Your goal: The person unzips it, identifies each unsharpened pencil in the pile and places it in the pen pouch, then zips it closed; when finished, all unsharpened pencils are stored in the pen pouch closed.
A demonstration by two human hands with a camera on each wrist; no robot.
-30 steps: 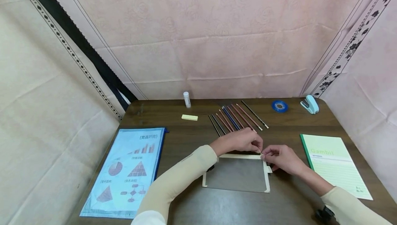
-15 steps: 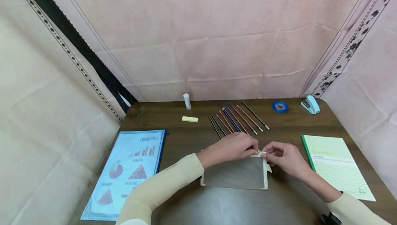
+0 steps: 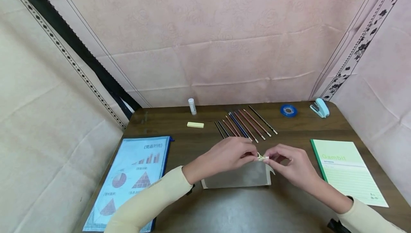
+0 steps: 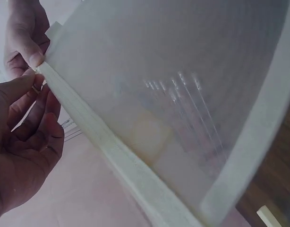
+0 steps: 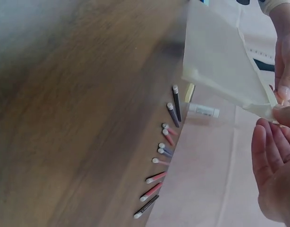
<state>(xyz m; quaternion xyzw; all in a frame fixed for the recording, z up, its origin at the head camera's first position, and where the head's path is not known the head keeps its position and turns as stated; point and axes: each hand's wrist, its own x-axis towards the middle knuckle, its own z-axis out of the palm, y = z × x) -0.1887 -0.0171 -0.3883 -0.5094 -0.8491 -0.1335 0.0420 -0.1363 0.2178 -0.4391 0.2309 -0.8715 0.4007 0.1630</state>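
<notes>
A translucent grey mesh zipper pouch (image 3: pixel 237 177) with cream trim is held up at a tilt between the two hands, over the near middle of the table. My left hand (image 3: pixel 228 152) pinches the small cream zipper pull (image 4: pixel 38 88) at the right end of the pouch's top edge. The right hand (image 3: pixel 293 161) pinches that same corner of the pouch between thumb and fingers, its fingertips close to the left ones. In the right wrist view, the pouch (image 5: pixel 220 56) hangs from this corner and the lower fingers of the right hand (image 5: pixel 277 175) are spread.
Several pencils (image 3: pixel 245 124) lie side by side behind the hands. A glue stick (image 3: pixel 192 106), a pale yellow eraser-like block (image 3: pixel 195 125), blue tape (image 3: pixel 288 110) and a light-blue stapler (image 3: pixel 320 108) stand farther back. A blue document folder (image 3: pixel 138 176) lies left, a green notebook (image 3: pixel 348 172) right.
Both hands have shifted left with the pouch, whose top edge now tilts up so its face looks shorter. The left hand has drawn back slightly and still pinches near the corner.
</notes>
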